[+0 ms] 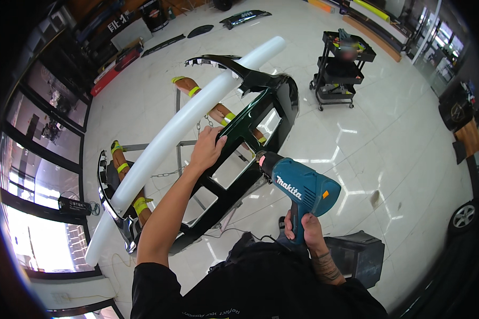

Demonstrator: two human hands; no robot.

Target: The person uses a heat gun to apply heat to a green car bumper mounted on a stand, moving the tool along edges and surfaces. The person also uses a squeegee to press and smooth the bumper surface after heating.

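Note:
A glossy black car bumper (232, 154) with large openings sits tilted on a stand in front of me. My left hand (207, 149) grips its upper edge near the middle, fingers bent over the rim and partly hidden. In my right hand (303, 228) is a teal heat gun (306, 186), held by its handle. Its black nozzle (269, 162) points left at the bumper's lower part, close to the surface; whether they touch I cannot tell. A long white roll (183, 117) lies across the bumper's two ends, beyond my left hand.
The metal stand has brown padded arms (218, 114) with yellow-green bands and a hanging chain (167, 174). A black wheeled cart (341, 72) stands at the far right. Near my right forearm is a dark bin-like box (364, 260). A cord (274, 242) trails by my body. Glass doors (42, 175) line the left.

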